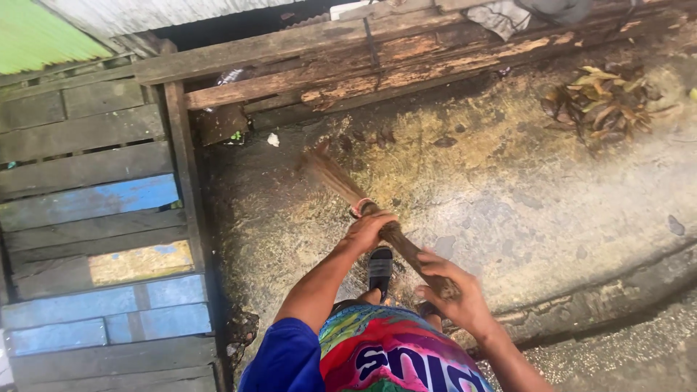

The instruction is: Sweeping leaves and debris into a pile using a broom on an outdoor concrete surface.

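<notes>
Nearest, a bright multicoloured shirt (396,356) with a blue sleeve (283,359) fills the bottom edge, and just beyond it a foot in a dark sandal (380,270) stands on the wet, dirty floor (552,210). Above the sandal both hands hold a broom (363,207) of bundled brown sticks. The right hand (454,289) has its fingers (434,260) clamped round the butt end; the left hand (370,229) is wrapped higher up, just below a pale band. Between the hands the bundle shows bare. The bristle tip (319,156) is blurred, seemingly touching the floor near the far left corner. Along the floor's left edge lies a pallet (94,218) of grey and blue planks. Farther right, a leaf pile (602,101) sits near the far edge. Rotten beams (406,65) close off the far side.
</notes>
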